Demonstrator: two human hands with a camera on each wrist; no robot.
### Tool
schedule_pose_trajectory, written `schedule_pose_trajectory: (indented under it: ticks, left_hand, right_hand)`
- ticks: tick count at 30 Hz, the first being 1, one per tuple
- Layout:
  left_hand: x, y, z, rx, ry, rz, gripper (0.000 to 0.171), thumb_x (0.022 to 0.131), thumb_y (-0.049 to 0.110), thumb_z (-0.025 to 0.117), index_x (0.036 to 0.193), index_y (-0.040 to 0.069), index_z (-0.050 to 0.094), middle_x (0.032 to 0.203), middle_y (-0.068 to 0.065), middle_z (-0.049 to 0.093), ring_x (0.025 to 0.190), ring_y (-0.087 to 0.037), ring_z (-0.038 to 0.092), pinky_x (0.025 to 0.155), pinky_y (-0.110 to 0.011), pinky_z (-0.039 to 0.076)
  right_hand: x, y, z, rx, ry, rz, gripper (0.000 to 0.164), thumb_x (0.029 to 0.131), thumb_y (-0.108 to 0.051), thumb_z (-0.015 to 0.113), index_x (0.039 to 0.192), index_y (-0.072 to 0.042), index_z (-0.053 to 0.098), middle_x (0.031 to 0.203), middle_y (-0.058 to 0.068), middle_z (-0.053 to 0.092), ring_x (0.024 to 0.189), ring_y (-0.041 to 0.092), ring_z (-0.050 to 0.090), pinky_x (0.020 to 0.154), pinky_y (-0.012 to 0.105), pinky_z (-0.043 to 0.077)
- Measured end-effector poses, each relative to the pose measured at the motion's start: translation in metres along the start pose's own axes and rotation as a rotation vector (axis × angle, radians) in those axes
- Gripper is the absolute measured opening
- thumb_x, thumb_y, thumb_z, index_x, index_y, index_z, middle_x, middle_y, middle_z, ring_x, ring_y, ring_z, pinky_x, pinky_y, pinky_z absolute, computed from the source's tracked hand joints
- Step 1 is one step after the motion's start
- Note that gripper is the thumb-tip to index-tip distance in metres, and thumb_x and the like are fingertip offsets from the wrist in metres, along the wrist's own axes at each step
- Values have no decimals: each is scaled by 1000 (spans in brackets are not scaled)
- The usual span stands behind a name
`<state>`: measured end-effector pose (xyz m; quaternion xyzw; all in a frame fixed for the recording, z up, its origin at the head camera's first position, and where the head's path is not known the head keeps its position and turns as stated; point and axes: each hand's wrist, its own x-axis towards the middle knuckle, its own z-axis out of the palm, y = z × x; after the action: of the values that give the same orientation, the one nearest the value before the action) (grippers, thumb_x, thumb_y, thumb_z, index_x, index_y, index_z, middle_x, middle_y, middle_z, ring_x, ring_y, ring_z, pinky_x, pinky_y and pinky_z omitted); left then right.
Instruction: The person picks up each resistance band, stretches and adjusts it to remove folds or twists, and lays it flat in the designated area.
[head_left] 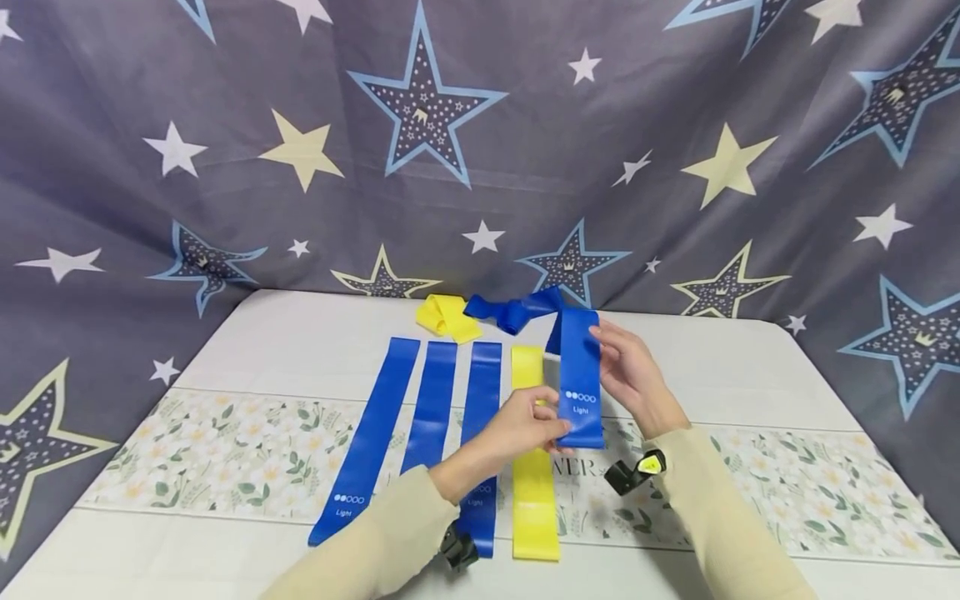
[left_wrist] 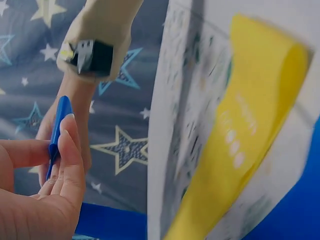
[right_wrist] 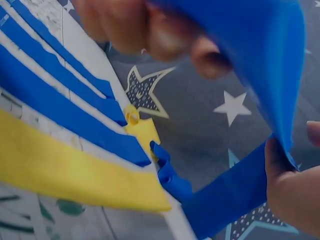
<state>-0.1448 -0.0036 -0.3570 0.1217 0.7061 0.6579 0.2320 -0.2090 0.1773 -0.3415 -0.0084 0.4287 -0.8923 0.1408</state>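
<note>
Both hands hold a blue loop exercise band point(head_left: 580, 358) printed "Light", stretched upright above the table. My left hand point(head_left: 525, 427) pinches its lower end between thumb and fingers; in the left wrist view, the band's edge point(left_wrist: 61, 122) shows between thumb and fingers. Higher up, my right hand point(head_left: 633, 371) grips the right edge, its thumb pressed on the band in the right wrist view. Behind the held stretch, more blue band runs back toward a crumpled blue band point(head_left: 513, 314). Beneath the left hand lies a flat yellow band point(head_left: 534, 500).
Several blue bands point(head_left: 375, 442) lie flat side by side, left of the yellow one. A crumpled yellow band point(head_left: 447, 317) sits near the table's back edge. The white table point(head_left: 300, 333) carries a floral strip, and a star-patterned curtain point(head_left: 525, 167) hangs behind it.
</note>
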Motion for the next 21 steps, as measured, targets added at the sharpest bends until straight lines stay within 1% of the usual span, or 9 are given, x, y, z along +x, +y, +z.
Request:
schedule_pose_trajectory:
  ticks: [2, 4, 8, 10, 12, 14, 16, 18, 21]
  left_hand:
    - [-5, -3, 4, 9, -10, -11, 27, 90, -1, 60, 115, -3, 52, 82, -22, 69, 67, -29, 69, 66, -35, 58]
    - [-10, -7, 9, 16, -21, -32, 24, 89, 0, 61, 113, -1, 53, 81, -21, 70, 67, -30, 70, 62, -32, 57]
    - [-19, -18, 16, 32, -39, -88, 20, 89, 0, 61, 107, 1, 54, 78, -19, 70, 68, -32, 71, 55, -29, 54]
    - [-22, -23, 19, 34, -54, -119, 19, 88, -1, 61, 106, 2, 53, 77, -20, 70, 69, -34, 70, 53, -28, 52]
    - [-25, -27, 21, 33, -65, -141, 20, 88, -1, 61, 107, 2, 53, 77, -20, 70, 69, -35, 70, 50, -27, 51]
    - [-27, -30, 23, 30, -80, -152, 18, 88, -1, 60, 104, 3, 53, 77, -21, 70, 68, -35, 70, 49, -25, 50]
    - [-29, -33, 25, 26, -93, -158, 15, 88, -2, 60, 100, 4, 53, 76, -22, 70, 64, -32, 70, 47, -22, 49]
    - [-32, -35, 26, 17, -106, -165, 13, 88, -2, 60, 97, 5, 53, 74, -22, 69, 58, -26, 68, 45, -20, 46]
    - [-34, -39, 27, 3, -137, -180, 12, 88, -2, 60, 94, 6, 52, 72, -24, 68, 51, -15, 63, 44, -18, 44]
  right_hand:
    - [1, 2, -5, -7, 11, 12, 27, 99, 2, 37, 100, -7, 63, 92, 3, 68, 84, 12, 65, 76, 25, 55]
    - [2, 4, -12, -18, 20, 21, 26, 99, 3, 38, 101, -6, 62, 91, 4, 68, 83, 12, 65, 75, 25, 55]
    - [3, 11, -23, -74, 47, 51, 23, 98, 5, 38, 114, -2, 52, 92, 4, 69, 83, 12, 67, 74, 25, 56]
    - [3, 16, -28, -119, 65, 74, 29, 98, 5, 38, 126, 1, 44, 94, 3, 70, 84, 11, 67, 75, 24, 56]
    - [4, 20, -31, -164, 85, 96, 40, 98, 5, 39, 138, 3, 33, 94, 0, 70, 85, 9, 67, 75, 22, 56]
    - [4, 24, -35, -201, 102, 108, 50, 98, 4, 39, 145, 5, 22, 95, -2, 69, 85, 7, 66, 75, 21, 55]
    - [5, 27, -38, -220, 110, 114, 55, 98, 4, 38, 148, 6, 15, 96, -4, 68, 86, 6, 66, 76, 21, 55]
    - [7, 29, -40, -232, 109, 114, 57, 98, 5, 38, 149, 6, 13, 97, -4, 67, 88, 6, 65, 77, 20, 55]
    - [10, 31, -43, -241, 116, 105, 58, 97, 7, 38, 149, 7, 13, 96, -5, 67, 88, 6, 65, 76, 20, 55]
